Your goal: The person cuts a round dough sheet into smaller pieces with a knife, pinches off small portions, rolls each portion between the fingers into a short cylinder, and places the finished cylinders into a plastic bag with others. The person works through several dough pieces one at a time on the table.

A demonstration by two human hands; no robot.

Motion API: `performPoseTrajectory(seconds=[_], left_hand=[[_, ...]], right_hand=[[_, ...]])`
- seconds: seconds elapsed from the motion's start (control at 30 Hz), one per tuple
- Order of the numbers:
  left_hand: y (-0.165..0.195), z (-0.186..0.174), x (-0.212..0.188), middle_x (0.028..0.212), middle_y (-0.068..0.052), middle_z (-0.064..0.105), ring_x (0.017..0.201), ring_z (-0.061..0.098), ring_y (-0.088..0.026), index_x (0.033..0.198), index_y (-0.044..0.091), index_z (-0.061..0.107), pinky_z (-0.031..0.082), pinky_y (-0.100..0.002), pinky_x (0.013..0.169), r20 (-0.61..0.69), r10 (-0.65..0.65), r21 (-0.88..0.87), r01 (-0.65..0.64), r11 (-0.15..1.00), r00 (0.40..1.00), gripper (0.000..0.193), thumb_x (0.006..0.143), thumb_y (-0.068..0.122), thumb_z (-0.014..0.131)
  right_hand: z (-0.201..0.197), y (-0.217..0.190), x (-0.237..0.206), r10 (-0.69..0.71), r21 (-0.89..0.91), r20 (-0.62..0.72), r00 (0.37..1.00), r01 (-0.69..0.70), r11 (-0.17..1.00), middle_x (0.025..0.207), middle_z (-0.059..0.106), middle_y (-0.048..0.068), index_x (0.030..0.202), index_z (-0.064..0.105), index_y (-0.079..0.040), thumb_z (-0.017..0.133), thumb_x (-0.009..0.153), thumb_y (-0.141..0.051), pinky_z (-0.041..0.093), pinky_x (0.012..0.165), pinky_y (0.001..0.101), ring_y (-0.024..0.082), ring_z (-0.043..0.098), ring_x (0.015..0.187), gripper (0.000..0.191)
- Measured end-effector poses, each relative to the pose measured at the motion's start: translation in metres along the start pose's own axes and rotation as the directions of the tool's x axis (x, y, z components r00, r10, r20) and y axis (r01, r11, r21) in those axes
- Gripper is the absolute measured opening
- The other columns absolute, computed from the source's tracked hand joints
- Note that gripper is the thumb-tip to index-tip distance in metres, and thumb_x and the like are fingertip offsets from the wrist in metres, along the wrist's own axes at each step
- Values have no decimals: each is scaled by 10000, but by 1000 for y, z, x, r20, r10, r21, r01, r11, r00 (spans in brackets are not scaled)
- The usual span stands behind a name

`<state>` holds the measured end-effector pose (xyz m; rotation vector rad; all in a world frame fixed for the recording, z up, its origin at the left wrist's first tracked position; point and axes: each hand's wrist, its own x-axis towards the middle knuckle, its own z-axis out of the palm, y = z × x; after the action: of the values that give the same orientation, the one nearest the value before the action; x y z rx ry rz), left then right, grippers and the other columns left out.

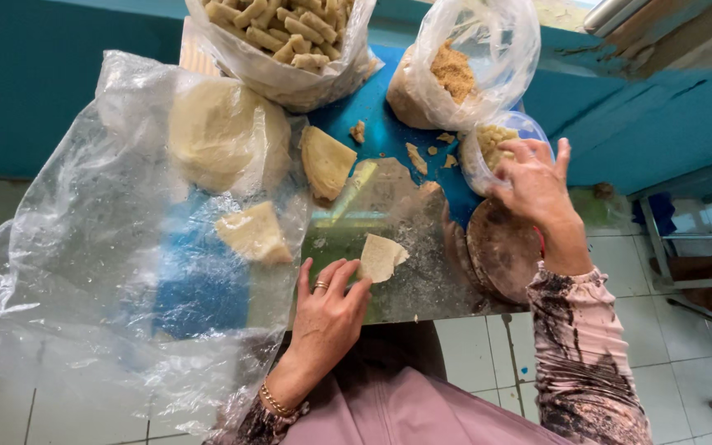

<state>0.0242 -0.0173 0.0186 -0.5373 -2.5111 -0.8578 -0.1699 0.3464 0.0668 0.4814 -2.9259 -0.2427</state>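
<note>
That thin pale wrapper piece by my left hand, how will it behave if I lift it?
The wrapper piece looks paper-thin with a curled edge, so it will probably flop and fold. It seems very light. Its ragged edge suggests it could tear if the left hand pinches hard.

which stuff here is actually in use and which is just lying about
In use: left hand on a small wrapper; right hand in the filling bowl.

Lying about: rolls bag, crumbs bag, wrapper stack, round board.
</note>
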Motion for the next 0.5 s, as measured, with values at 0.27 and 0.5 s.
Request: performPoseTrajectory(seconds=[0.27,0.5], left_hand=[[-2,0,5,1222,-98,637,1176,598,-291,1029,101,680,371,-578,1110,-67,-95,27,97,995,993,191,867,184,738],[-1,1,8,1202,-81,646,1145,618,-283,1006,106,675,408,-531,1092,-101,-150,14,152,988,984,155,882,178,735]], right_hand=[[-56,-65,-25,44,455,-291,956,98,885,1312,690,71,1046,734,-109,775,942,-260,332,1162,517,271,595,1259,189],[-47,-156,-36,-78,747,-177,981,186,638,1175,734,129,1128,743,-63,684,891,-35,527,989,385,288,678,1141,246]])
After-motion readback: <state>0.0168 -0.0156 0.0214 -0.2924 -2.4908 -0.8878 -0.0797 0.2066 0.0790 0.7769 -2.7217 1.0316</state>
